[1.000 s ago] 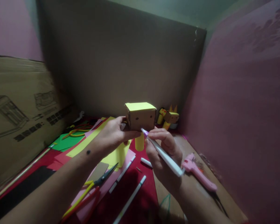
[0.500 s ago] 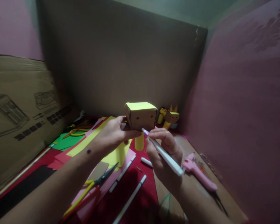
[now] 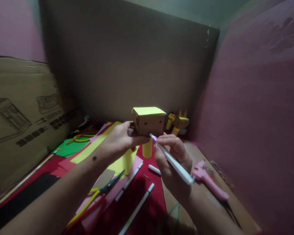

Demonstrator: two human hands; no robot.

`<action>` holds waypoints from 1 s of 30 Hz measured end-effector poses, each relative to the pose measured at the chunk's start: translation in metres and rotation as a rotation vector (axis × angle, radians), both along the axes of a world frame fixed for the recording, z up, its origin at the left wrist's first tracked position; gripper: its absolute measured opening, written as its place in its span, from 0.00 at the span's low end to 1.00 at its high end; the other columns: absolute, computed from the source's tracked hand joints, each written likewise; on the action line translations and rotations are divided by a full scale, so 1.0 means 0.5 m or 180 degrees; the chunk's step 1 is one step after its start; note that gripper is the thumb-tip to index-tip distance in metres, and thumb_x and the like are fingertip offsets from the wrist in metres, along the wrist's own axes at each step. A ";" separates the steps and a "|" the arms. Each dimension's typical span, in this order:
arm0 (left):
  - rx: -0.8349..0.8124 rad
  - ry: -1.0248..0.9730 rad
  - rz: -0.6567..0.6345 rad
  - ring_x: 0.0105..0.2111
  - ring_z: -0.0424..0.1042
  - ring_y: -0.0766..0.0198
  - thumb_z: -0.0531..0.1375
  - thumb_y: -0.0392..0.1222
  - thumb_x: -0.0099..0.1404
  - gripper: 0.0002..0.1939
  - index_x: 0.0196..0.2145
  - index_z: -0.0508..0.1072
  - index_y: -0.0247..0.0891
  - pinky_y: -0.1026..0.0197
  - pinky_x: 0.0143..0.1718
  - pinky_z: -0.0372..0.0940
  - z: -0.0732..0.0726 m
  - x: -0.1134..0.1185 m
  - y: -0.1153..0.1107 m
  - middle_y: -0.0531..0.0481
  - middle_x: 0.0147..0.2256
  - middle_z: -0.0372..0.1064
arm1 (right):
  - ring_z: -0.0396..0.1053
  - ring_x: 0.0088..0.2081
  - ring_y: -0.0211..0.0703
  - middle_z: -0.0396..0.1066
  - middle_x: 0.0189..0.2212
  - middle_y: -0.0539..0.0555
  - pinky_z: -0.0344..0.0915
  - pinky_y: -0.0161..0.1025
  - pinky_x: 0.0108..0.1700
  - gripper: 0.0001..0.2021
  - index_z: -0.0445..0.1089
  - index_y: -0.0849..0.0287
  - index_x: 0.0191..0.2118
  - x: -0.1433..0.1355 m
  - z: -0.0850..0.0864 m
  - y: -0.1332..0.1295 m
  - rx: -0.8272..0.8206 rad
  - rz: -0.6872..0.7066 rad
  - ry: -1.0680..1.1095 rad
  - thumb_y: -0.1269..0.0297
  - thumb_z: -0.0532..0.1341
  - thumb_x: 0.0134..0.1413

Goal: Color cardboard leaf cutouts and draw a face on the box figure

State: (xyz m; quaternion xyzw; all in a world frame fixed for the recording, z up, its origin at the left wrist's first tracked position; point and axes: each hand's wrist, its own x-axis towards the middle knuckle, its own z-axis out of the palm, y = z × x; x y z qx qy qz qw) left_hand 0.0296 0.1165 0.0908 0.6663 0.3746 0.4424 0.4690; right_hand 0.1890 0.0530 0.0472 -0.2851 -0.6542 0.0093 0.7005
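A small cardboard box with a yellow paper top and two dark dots on its front is held up by my left hand. My left fingers grip its left side, the thumb lying along the lower front edge. Under the box a yellow paper tube shows; whether it is joined to the box I cannot tell. My right hand is closed around a white marker pen with a purple collar. The pen's tip meets the lower front of the box, between and below the dots.
Scissors with yellow and red handles lie over coloured paper on the left. White pens lie on the red surface. A pink glue gun rests at right. Behind stands another box-headed figure. A large carton borders the left.
Almost nothing differs. The whole scene sits very slightly further right in view, and the pen tip stays at the lower front of the box.
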 end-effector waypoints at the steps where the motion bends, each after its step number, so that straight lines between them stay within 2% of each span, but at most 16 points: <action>1: 0.0000 0.0008 0.0013 0.25 0.67 0.64 0.73 0.42 0.48 0.23 0.41 0.72 0.33 0.62 0.22 0.62 0.001 0.000 0.000 0.53 0.28 0.72 | 0.74 0.38 0.36 0.71 0.36 0.46 0.67 0.46 0.58 0.11 0.69 0.52 0.39 0.000 0.000 -0.001 0.0003 0.0002 0.0002 0.77 0.61 0.58; 7: -0.0026 0.0018 0.0069 0.24 0.67 0.65 0.74 0.42 0.48 0.24 0.41 0.72 0.33 0.62 0.22 0.62 0.001 0.002 0.003 0.53 0.28 0.72 | 0.74 0.39 0.38 0.73 0.36 0.47 0.68 0.44 0.54 0.10 0.70 0.52 0.39 0.002 0.001 -0.002 -0.0020 0.0023 -0.0055 0.77 0.62 0.58; 20: -0.0013 0.0059 0.0012 0.25 0.68 0.64 0.73 0.40 0.48 0.21 0.39 0.72 0.34 0.62 0.22 0.62 0.003 0.001 0.000 0.52 0.28 0.73 | 0.74 0.38 0.38 0.72 0.35 0.46 0.67 0.47 0.56 0.10 0.69 0.52 0.39 0.002 0.001 -0.001 -0.0050 0.0065 0.0048 0.76 0.62 0.58; 25: -0.0056 0.0030 0.0049 0.25 0.68 0.64 0.73 0.41 0.48 0.23 0.41 0.72 0.34 0.61 0.22 0.62 0.004 0.001 -0.001 0.51 0.29 0.74 | 0.73 0.38 0.37 0.72 0.35 0.46 0.68 0.45 0.55 0.10 0.69 0.52 0.39 0.002 0.000 0.000 -0.0013 0.0024 0.0012 0.76 0.61 0.59; 30: -0.0058 0.0021 0.0037 0.24 0.67 0.65 0.74 0.40 0.47 0.22 0.39 0.72 0.34 0.62 0.21 0.61 0.001 0.003 -0.001 0.53 0.27 0.72 | 0.73 0.37 0.36 0.72 0.35 0.46 0.69 0.44 0.54 0.10 0.69 0.52 0.38 0.001 0.000 0.002 -0.0051 -0.0078 0.0010 0.77 0.61 0.58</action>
